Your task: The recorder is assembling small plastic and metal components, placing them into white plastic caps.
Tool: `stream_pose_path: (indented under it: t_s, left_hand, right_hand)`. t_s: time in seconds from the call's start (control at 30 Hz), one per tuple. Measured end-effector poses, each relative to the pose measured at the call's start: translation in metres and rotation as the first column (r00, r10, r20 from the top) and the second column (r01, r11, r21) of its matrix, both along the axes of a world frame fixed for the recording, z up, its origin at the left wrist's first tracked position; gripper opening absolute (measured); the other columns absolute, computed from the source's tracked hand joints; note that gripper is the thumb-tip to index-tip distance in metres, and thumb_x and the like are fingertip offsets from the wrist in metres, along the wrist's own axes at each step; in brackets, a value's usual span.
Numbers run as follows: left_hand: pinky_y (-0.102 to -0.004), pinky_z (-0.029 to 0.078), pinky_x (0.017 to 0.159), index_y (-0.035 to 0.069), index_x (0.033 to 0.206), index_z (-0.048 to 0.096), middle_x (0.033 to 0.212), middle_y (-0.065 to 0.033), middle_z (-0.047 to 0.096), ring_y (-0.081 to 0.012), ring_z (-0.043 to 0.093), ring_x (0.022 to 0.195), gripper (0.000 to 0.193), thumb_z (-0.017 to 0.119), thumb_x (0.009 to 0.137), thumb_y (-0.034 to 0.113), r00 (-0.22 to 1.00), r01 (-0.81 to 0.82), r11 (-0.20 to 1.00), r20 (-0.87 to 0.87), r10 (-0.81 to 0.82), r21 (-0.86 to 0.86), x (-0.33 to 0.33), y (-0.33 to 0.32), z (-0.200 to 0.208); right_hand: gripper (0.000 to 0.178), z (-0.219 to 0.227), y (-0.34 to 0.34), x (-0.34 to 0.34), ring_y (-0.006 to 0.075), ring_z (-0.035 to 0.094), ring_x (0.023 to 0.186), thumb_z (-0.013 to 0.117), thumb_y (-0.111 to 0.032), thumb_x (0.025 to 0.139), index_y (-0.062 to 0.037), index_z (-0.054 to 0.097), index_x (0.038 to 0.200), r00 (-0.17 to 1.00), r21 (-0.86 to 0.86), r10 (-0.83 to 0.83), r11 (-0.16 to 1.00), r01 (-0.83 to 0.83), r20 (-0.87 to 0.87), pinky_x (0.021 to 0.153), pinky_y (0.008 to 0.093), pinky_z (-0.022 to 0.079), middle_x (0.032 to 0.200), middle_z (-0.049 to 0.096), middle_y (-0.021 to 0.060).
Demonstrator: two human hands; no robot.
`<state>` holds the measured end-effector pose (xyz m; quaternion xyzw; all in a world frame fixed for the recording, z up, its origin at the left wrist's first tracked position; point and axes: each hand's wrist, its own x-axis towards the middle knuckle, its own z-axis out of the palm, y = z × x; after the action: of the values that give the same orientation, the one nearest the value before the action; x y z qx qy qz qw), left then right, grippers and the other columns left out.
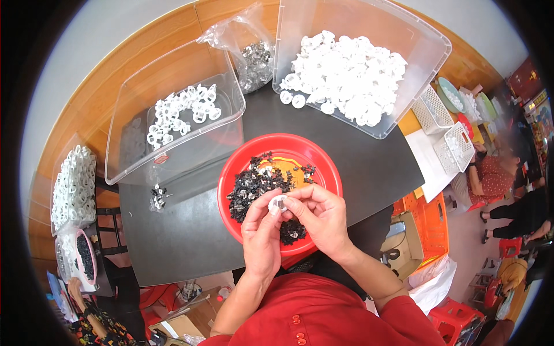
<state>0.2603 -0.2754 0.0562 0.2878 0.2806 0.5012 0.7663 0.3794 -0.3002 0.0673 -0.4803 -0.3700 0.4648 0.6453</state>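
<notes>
A small round white plastic part (277, 203) is pinched between my two hands above a red basin (329, 167). The fingertips of my left hand (261, 236) grip its left side. My right hand (324, 222) has thumb and fingers closed on its right side. Under the hands, the basin holds a heap of small black parts (248, 193) with some shiny bits among them. Part of the basin's yellow-patterned bottom (285, 167) shows at the back. The fingers cover some of the white part, so its fine details cannot be made out.
A clear bin (430, 43) heaped with white parts stands back right; another clear bin (118, 155) with fewer stands back left. Between them is a bag of metallic parts (257, 63). A small pile (158, 198) lies left on the dark table (184, 242). Other people sit at both sides.
</notes>
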Motion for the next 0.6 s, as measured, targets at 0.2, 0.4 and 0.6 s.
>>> stream_pose_path:
  t_s: [0.2, 0.4, 0.6]
  left_hand:
    - [-0.0276, 0.049, 0.082, -0.001, 0.119, 0.058, 0.103, -0.0077, 0.065, -0.0126, 0.060, 0.086, 0.027, 0.055, 0.092, 0.003, 0.995, 0.027, 0.999, 0.092, -0.024, -0.031, -0.003, 0.003, -0.005]
    - [-0.0304, 0.051, 0.085, -0.003, 0.127, 0.053, 0.107, -0.0116, 0.065, -0.0153, 0.062, 0.088, 0.035, 0.053, 0.092, 0.002, 0.998, 0.067, 0.990, -0.005, -0.068, -0.123, -0.005, 0.001, 0.004]
    - [-0.0301, 0.050, 0.084, -0.005, 0.126, 0.053, 0.112, -0.0162, 0.064, -0.0158, 0.062, 0.085, 0.035, 0.051, 0.092, 0.003, 0.993, 0.112, 0.990, 0.033, -0.109, -0.091, -0.015, 0.007, -0.003]
  right_hand:
    - [0.009, -0.011, -0.005, -0.007, 0.0075, 0.063, 0.073, 0.062, -0.001, 0.089, 0.0037, 0.062, 0.097, 0.992, 0.108, -0.077, 0.992, 0.066, 0.101, 0.066, 0.0209, 0.052, 0.085, 0.066, 0.0064]
    - [0.009, -0.008, -0.008, -0.002, 0.0072, 0.062, 0.069, 0.062, 0.000, 0.088, 0.0015, 0.065, 0.096, 0.948, 0.162, -0.136, 0.983, 0.092, 0.287, 0.061, 0.0212, 0.050, 0.084, 0.066, 0.0067]
    - [0.010, 0.007, 0.017, 0.045, 0.0229, 0.064, 0.071, 0.063, -0.009, 0.086, -0.0005, 0.067, 0.091, 0.707, 0.098, -0.097, 0.994, 0.039, 0.700, 0.062, 0.0322, 0.048, 0.081, 0.063, 0.0104]
